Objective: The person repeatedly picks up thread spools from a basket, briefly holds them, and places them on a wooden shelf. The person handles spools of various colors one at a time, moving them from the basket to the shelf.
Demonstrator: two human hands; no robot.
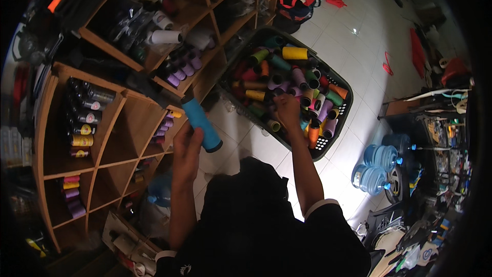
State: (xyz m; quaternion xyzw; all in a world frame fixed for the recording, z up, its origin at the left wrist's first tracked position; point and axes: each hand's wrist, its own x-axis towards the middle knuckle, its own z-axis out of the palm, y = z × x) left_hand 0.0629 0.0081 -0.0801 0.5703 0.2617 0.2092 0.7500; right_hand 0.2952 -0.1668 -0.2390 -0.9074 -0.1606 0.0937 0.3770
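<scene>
In my left hand [187, 151] is a blue thread spool [201, 123] with dark ends, held up at a tilt beside the wooden shelf. My right hand [287, 107] reaches into a dark plastic basket [342, 83] heaped with thread spools of many colours. Its fingers are bent down among the spools, and whatever they grip is hidden. Close to that hand lie a lilac spool [299, 78] and a yellow spool [255, 95]. An orange spool [313, 134] leans near the basket's front edge, by my right forearm.
A wooden cubby shelf [123, 118] lines the left, with lilac spools [180, 72] and dark spools [89, 105] in its compartments. Blue water jugs [376, 164] stand on the tiled floor [359, 46] at right. A bag [300, 2] sits beyond the basket. Cluttered racks border the right.
</scene>
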